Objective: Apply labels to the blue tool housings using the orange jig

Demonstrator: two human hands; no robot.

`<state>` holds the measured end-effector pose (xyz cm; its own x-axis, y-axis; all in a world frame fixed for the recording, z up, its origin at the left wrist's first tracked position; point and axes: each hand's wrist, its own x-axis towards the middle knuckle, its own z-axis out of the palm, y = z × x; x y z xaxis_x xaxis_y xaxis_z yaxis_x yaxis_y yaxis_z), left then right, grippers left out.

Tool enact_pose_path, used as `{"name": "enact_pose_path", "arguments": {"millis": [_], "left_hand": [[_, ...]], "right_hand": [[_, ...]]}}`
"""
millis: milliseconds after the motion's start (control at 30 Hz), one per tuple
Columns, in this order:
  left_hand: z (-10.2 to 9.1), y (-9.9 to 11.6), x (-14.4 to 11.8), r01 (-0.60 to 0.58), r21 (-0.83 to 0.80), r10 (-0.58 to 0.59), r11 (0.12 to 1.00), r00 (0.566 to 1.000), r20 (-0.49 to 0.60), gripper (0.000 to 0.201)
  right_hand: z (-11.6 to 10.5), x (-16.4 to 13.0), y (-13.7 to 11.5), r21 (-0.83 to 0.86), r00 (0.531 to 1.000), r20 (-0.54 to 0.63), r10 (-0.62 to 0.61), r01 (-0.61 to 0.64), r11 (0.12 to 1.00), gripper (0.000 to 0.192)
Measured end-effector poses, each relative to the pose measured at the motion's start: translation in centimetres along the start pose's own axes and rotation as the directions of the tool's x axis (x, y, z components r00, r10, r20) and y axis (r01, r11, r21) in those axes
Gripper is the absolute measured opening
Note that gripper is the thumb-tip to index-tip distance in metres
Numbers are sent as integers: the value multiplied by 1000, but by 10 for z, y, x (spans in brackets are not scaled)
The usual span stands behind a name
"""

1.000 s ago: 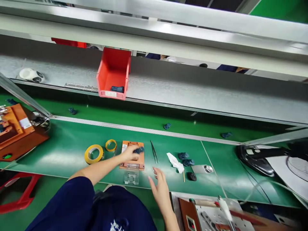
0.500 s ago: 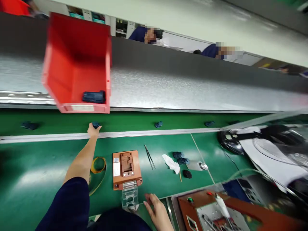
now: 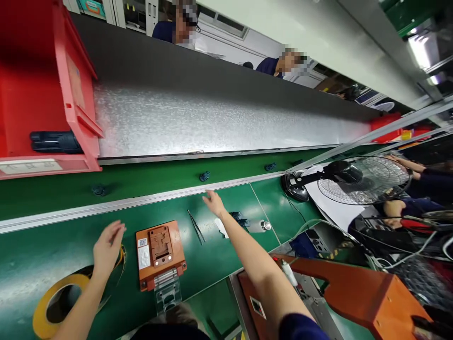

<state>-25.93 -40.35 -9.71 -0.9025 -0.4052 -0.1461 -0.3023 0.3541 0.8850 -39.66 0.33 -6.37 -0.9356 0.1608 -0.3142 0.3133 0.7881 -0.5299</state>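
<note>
1. Fingers loosely parted, the right hand (image 3: 214, 204) is bare near the back edge of the green tabletop (image 3: 201, 265), just short of a dark blue part (image 3: 204, 176).
2. That part sits on the green strip (image 3: 152, 182) beyond the white rail (image 3: 148, 202), apart from the fingertips.
3. Likewise unclosed, the left hand (image 3: 106, 250) hovers off the left side of the orange fixture (image 3: 161, 243), thumb and fingers slightly apart.
4. The fixture lies toward the tabletop's near edge, its clear flap (image 3: 168, 293) folded out that way.
5. Farther left, also toward the near edge, lies a yellow tape roll (image 3: 40, 310), partly covered by the left forearm (image 3: 85, 302).
6. Right of the fixture I see tweezers (image 3: 196, 227), then a white tissue (image 3: 221, 227) and some dark pieces (image 3: 239, 218) beside the right forearm (image 3: 253, 257).
7. Above the back edge, a metal shelf (image 3: 212, 118) carries a red bin (image 3: 79, 125) holding a dark cylinder (image 3: 54, 141).
8. Farther right along that edge stands a black fan (image 3: 364, 179); past the shelf are two people in navy (image 3: 164, 31).
</note>
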Motion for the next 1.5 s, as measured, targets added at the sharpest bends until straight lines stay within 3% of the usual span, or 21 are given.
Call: {"name": "enact_pose_path", "arguments": {"millis": [100,233,333,467,500,567,600,633,667,700,733,767,867,933,1033,1100,1167,1233,1300,1400,1500], "left_hand": [[-9,-8,-70,148,27,-151,989,975,160,49],[-22,-31,-139,280,-8,-275,960,947,163,51],[-21,-30,-166,376,-120,-363,919,924,118,55],[7,17,-171,417,-292,-414,861,907,77,55],[18,33,-169,431,-357,-419,829,901,114,54],[40,61,-160,545,-507,-476,668,836,272,51],[50,73,-157,599,-587,-472,545,797,376,48],[58,83,-154,671,-625,-443,399,738,510,47],[64,91,-153,758,-594,-400,270,650,646,49],[69,97,-155,796,-579,-358,179,601,715,50],[73,102,-158,803,-585,-327,120,588,740,47],[76,105,-163,784,-614,-315,94,609,728,43],[81,106,-180,629,-766,-335,132,755,563,28],[86,102,-190,550,-819,-358,164,806,471,28],[94,92,-200,509,-837,-399,203,823,404,35],[96,84,-207,486,-825,-430,288,836,342,41],[92,74,-216,405,-762,-439,506,881,177,43],[84,57,-226,279,-572,-369,772,928,-46,45],[75,36,-238,208,-328,-279,922,942,-188,47],[70,1,-255,263,-179,-298,948,929,-217,46],[74,-22,-267,373,-266,-390,889,921,-15,52]], "right_hand": [[-11,73,-15,14,991,-121,63,-61,998,49],[-8,120,-27,57,982,-179,59,-50,997,41],[7,113,-28,101,988,-154,-20,36,994,33],[30,47,-33,232,960,44,-277,260,937,27],[33,21,-35,281,927,118,-356,312,907,28],[31,-32,-40,408,799,275,-534,406,818,30],[28,-57,-42,487,694,345,-632,444,752,29],[23,-80,-44,588,536,398,-745,474,655,26],[19,-99,-44,655,406,421,-811,482,582,22],[16,-115,-43,700,321,422,-848,479,530,18],[15,-127,-41,730,291,409,-865,464,502,17],[15,-137,-38,745,325,389,-862,439,501,18],[25,-155,-25,775,514,320,-796,341,532,34],[35,-165,-17,747,551,317,-772,357,561,51],[50,-183,-11,631,523,325,-788,500,593,82],[61,-191,-11,566,508,317,-801,576,590,93],[74,-190,-14,529,503,303,-809,618,582,92],[90,-177,-19,487,522,287,-803,643,591,88],[106,-157,-25,417,550,275,-789,671,613,87],[124,-126,-30,315,544,293,-786,722,616,90],[135,-111,-24,307,490,334,-805,751,584,92]]}}
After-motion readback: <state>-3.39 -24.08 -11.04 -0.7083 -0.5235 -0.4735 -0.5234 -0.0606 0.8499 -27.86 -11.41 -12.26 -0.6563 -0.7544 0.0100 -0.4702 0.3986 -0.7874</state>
